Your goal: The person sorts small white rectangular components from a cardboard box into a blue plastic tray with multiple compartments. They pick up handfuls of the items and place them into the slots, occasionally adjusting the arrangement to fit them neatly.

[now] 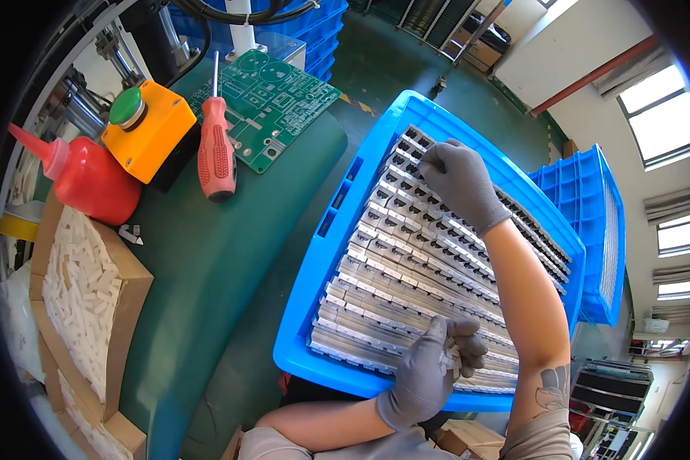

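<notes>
A blue plastic crate [299,326] holds rows of silvery metal blocks [383,264], several with dark fittings along their tops. Over the far end of these rows, my right hand [464,184] in a grey glove has its fingertips pinched together at the blocks; whatever sits between them is hidden. My left hand [425,379], gloved too, is held above the near end of the crate. Its fingers are curled around small pale pieces whose kind I cannot make out.
On the green-topped bench [199,284] at left lie a red-handled screwdriver [217,149], a green circuit board [272,103], a red squeeze bottle [96,180] and a cardboard box [130,287] of small white parts. An orange button box [149,130] stands behind. More blue crates [590,230] are at right.
</notes>
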A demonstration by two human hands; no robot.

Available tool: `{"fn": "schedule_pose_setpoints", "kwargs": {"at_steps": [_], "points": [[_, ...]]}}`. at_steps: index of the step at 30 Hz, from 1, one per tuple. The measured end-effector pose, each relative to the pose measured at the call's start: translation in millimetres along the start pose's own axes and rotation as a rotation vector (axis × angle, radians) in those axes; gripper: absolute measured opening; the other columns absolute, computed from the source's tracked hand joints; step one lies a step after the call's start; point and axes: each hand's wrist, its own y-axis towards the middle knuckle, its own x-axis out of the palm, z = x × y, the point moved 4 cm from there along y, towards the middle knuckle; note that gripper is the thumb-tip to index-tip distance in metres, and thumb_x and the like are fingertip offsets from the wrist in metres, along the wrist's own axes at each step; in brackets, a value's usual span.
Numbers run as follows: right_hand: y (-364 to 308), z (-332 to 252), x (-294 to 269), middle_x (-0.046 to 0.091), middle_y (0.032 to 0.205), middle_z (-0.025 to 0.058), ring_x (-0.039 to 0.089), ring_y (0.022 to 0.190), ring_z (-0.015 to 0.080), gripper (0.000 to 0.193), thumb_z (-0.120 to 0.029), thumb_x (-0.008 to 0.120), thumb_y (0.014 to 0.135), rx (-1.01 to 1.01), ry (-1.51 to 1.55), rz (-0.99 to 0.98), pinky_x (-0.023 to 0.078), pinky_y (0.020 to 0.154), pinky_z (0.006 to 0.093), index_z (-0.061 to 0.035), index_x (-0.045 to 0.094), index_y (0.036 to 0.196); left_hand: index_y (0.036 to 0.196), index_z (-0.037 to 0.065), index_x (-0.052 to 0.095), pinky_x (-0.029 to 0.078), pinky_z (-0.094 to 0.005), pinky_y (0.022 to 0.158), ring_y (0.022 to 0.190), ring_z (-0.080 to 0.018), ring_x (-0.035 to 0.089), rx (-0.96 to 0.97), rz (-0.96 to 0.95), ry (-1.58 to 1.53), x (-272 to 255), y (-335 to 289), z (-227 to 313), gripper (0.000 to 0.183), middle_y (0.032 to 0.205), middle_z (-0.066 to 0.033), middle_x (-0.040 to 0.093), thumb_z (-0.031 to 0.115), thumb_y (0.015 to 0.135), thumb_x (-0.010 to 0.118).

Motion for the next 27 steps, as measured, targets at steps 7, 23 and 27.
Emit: {"fn": "schedule_pose_setpoints", "kwargs": {"at_steps": [7, 23, 27], "points": [[3.7, -4.3, -2.1, 0.066, 0.085, 0.0146, 0.066, 0.080, 0.0339, 0.012, -0.015, 0.067, 0.085, -0.023, -0.113, -0.055, 0.054, 0.075, 0.0436, -0.0031, 0.070, 0.082, 0.119, 0.005, 0.061, 0.047, -0.0337, 0.075, 0.084, -0.0203, 0.064, -0.006, -0.024, -0.012, 0.2, 0.1, -1.4, 0.055, 0.096, -0.0087, 0.068, 0.053, 0.105, 0.038], [-40.1, -36.0, -43.7, 0.066, 0.102, 0.0139, 0.067, 0.086, 0.0313, 0.019, -0.006, 0.068, 0.084, -0.074, 0.135, 0.069, 0.055, 0.079, 0.0398, -0.0075, 0.074, 0.102, 0.119, 0.006, 0.062, 0.047, -0.0335, 0.077, 0.085, -0.0207, 0.064, 0.017, 0.025, -0.031, 13.5, -3.2, 8.3, 0.057, 0.096, -0.0094, 0.068, 0.053, 0.107, 0.033], [-90.7, -84.9, -78.6, 0.064, 0.105, 0.0099, 0.064, 0.094, 0.0304, 0.023, -0.008, 0.075, 0.077, -0.299, 0.228, -0.113, 0.052, 0.084, 0.0417, -0.0102, 0.071, 0.100, 0.124, 0.004, 0.058, 0.048, -0.0338, 0.080, 0.094, -0.0214, 0.065, 0.102, -0.075, -0.057, 13.1, -0.1, 9.1, 0.061, 0.103, -0.0110, 0.068, 0.055, 0.107, 0.029]]}}
